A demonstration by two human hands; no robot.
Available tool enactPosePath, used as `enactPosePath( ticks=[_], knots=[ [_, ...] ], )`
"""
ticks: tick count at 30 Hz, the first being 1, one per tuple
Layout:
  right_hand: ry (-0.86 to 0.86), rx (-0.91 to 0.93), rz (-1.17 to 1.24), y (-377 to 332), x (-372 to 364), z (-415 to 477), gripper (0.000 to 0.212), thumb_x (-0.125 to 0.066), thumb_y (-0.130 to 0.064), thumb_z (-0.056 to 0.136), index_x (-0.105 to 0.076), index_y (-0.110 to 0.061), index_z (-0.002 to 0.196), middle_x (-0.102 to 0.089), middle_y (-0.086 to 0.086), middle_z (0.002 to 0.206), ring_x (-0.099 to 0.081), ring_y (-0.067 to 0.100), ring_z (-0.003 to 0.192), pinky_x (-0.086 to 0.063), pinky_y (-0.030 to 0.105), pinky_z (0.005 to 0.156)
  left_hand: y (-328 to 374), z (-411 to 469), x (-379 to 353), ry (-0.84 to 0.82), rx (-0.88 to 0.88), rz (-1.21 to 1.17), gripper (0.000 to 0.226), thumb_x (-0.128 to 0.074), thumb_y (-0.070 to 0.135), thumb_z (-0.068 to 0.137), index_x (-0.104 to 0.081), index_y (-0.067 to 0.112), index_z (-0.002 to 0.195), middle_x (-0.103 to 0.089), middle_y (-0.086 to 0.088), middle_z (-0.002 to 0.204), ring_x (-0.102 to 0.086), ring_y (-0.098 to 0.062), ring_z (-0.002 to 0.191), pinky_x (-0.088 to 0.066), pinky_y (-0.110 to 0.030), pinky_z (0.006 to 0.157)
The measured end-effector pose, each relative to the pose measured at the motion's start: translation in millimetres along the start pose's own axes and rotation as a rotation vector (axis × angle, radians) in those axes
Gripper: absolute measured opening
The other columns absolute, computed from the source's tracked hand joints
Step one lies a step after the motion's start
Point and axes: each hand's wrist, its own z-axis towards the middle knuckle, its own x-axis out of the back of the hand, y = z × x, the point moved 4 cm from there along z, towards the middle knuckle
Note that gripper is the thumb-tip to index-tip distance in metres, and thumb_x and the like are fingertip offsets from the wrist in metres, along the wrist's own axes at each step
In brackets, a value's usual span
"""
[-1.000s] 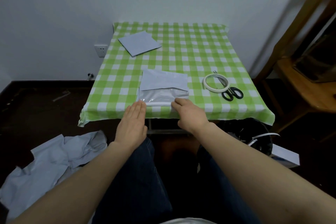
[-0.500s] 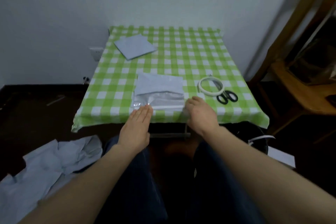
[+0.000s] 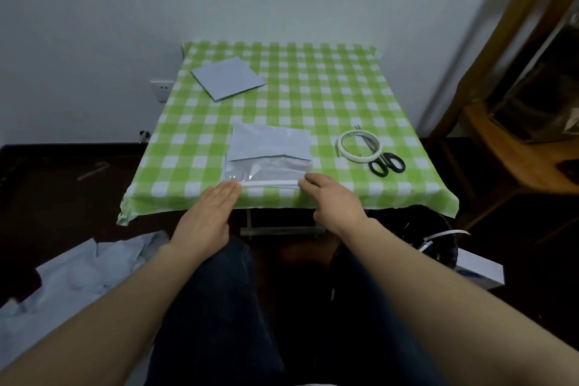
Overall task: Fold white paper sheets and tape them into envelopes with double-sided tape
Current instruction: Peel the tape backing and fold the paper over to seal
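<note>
I've got the left hand [image 3: 210, 216] flat, pinning the folded sheet [image 3: 269, 147] at the near edge of the counter [image 3: 313, 88] so it can't slide; right hand [image 3: 332, 200] bends onto the tape strip [image 3: 269, 182], pinch unclear

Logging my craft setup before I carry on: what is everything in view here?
Table: one, green-and-white checked cloth, centre.
Folded paper: one stack, white, table's far left.
Plastic bag: one, clear, white sheets inside, table's near edge.
Tape roll: one, white, right of bag.
Scissors: one pair, black handles, by tape roll.
Crumpled paper: one heap, white, floor left.
Left hand: one, flat, bag's near left corner.
Right hand: one, bag's near right corner.
</note>
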Motion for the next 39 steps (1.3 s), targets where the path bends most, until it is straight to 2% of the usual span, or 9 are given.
enactPosePath(
  ticks=[3,7,10,12,17,24,33,37,39],
  knots=[
    [-0.002,-0.008,-0.002,-2,0,2,0.069,-0.054,-0.007,0.084,-0.029,-0.019,0.147,-0.023,-0.002,0.154,-0.020,0.015,0.142,-0.039,0.031,0.105,14,8,4,0.088,0.029,-0.032,0.080,-0.075,-0.008,0.047,-0.054,-0.008,0.124,-0.056,-0.024,0.127,-0.057,-0.038,0.116,-0.032,-0.044,0.106],
    [0.000,0.004,-0.002,-2,-1,4,0.067,-0.053,-0.006,0.083,-0.033,-0.019,0.146,-0.025,-0.003,0.155,-0.021,0.015,0.142,-0.037,0.030,0.106,47,24,1,0.083,-0.068,-0.119,0.078,-0.068,-0.004,0.054,-0.050,-0.005,0.130,-0.052,-0.022,0.134,-0.051,-0.036,0.123,-0.027,-0.038,0.111],
    [0.091,-0.088,0.165,10,7,4,0.051,-0.049,-0.003,0.083,-0.052,-0.017,0.132,-0.047,0.002,0.141,-0.038,0.020,0.131,-0.040,0.031,0.100,46,30,3,0.073,-0.046,-0.124,0.060,-0.059,0.006,0.061,-0.059,-0.004,0.120,-0.062,-0.020,0.122,-0.062,-0.035,0.109,-0.043,-0.050,0.094],
    [0.204,-0.187,0.281,21,14,6,0.043,-0.047,-0.004,0.087,-0.057,-0.014,0.128,-0.057,0.006,0.131,-0.048,0.026,0.123,-0.040,0.033,0.097,48,38,10,0.109,-0.027,-0.165,0.045,-0.052,0.010,0.070,-0.066,-0.003,0.110,-0.066,-0.019,0.110,-0.066,-0.036,0.096,-0.054,-0.048,0.080],
    [0.213,-0.327,0.423,30,15,20,0.033,-0.047,-0.011,0.095,-0.060,-0.010,0.125,-0.061,0.009,0.126,-0.056,0.027,0.116,-0.045,0.035,0.096,69,67,21,0.185,-0.075,-0.305,0.018,-0.066,0.002,0.082,-0.070,0.001,0.100,-0.064,-0.017,0.096,-0.059,-0.037,0.082,-0.053,-0.037,0.064],
    [0.123,-0.402,0.424,29,14,40,0.030,-0.042,-0.001,0.089,-0.065,0.002,0.109,-0.062,0.017,0.117,-0.059,0.035,0.103,-0.052,0.043,0.087,84,101,14,0.001,0.077,-0.368,0.030,-0.050,0.025,0.096,-0.064,0.006,0.115,-0.053,-0.010,0.117,-0.045,-0.026,0.113,-0.037,-0.031,0.089],
    [0.125,-0.441,0.639,26,15,52,0.024,-0.046,-0.005,0.090,-0.066,0.000,0.102,-0.068,0.016,0.106,-0.063,0.034,0.098,-0.052,0.040,0.084,85,105,12,-0.034,0.115,-0.371,0.030,-0.052,0.030,0.095,-0.064,0.010,0.113,-0.054,-0.009,0.114,-0.047,-0.025,0.110,-0.034,-0.029,0.086],
    [0.113,-0.575,0.866,38,14,49,0.021,-0.042,0.007,0.086,-0.061,0.000,0.093,-0.065,0.019,0.080,-0.069,0.038,0.076,-0.058,0.048,0.075,84,103,16,-0.038,0.035,-0.355,0.026,-0.050,0.020,0.096,-0.067,0.002,0.102,-0.058,-0.014,0.108,-0.051,-0.031,0.104,-0.041,-0.038,0.082],
    [0.070,-0.632,0.957,40,15,46,0.019,-0.041,0.007,0.087,-0.060,0.009,0.089,-0.062,0.022,0.067,-0.067,0.036,0.060,-0.060,0.043,0.059,85,101,17,-0.015,0.035,-0.372,0.021,-0.052,0.013,0.093,-0.067,-0.002,0.095,-0.059,-0.018,0.102,-0.053,-0.034,0.098,-0.043,-0.043,0.080]
  ],
)
